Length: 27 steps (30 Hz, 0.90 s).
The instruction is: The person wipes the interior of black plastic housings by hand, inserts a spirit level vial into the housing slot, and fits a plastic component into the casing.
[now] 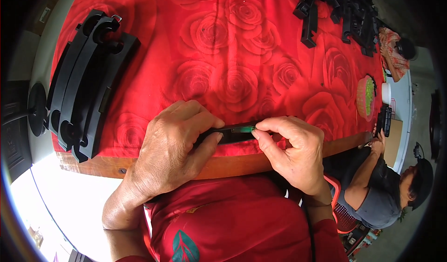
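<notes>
Close to the table's front edge, my left hand (pixel 170 145) grips one end of a long black plastic part (pixel 233 137) between thumb and fingers. The part lies roughly level in front of me, with a hollow along it. At its other end, my right hand (pixel 295 152) pinches a small green piece (pixel 245 129) with thumb and forefinger, against the black part. Whether the green piece is seated in the hollow I cannot tell. My fingers hide both ends of the black part.
Several curved black plastic parts (pixel 88 89) lie side by side at the left. A heap of similar black parts (pixel 347 13) fills the far right corner. A pink tub (pixel 363 99) of small green pieces stands at the right edge, near a seated co-worker (pixel 377 192) holding a black part.
</notes>
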### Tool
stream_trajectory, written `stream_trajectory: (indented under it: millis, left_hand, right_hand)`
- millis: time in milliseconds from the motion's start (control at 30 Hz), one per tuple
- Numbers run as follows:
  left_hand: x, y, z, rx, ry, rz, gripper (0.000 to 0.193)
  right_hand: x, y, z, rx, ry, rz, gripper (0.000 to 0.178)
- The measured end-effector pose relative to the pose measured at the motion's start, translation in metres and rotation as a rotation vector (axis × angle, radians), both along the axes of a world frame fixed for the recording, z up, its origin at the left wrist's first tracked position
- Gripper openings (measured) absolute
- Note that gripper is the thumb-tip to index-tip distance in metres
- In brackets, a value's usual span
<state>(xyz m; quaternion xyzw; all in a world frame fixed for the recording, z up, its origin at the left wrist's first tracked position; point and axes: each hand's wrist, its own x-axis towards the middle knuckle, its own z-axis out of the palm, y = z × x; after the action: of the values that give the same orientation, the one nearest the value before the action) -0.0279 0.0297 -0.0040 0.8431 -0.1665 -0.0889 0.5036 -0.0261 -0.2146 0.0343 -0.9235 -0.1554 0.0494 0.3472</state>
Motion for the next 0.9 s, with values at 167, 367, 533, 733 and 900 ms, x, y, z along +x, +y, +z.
stream_trajectory:
  millis: [167,367,533,733,900]
  left_hand:
    - [0.000,-0.001,0.000,0.008,0.002,0.001,0.020]
    - [-0.001,-0.001,-0.001,0.014,-0.005,0.004,0.020]
    - [-0.001,-0.001,-0.001,0.004,-0.009,0.007,0.020]
    - [-0.002,-0.002,0.002,0.034,0.016,0.021,0.023]
    - [-0.001,-0.006,0.003,0.053,-0.003,0.019,0.027]
  right_hand:
    - [0.001,-0.005,-0.005,0.000,-0.074,0.053,0.016]
    - [0.002,-0.009,-0.007,0.027,-0.094,0.101,0.013]
    - [0.013,-0.028,-0.006,0.090,-0.162,0.050,0.020]
    - [0.028,-0.030,-0.008,-0.047,-0.123,0.165,0.025]
    - [0.038,-0.033,-0.015,-0.067,-0.052,0.252,0.023]
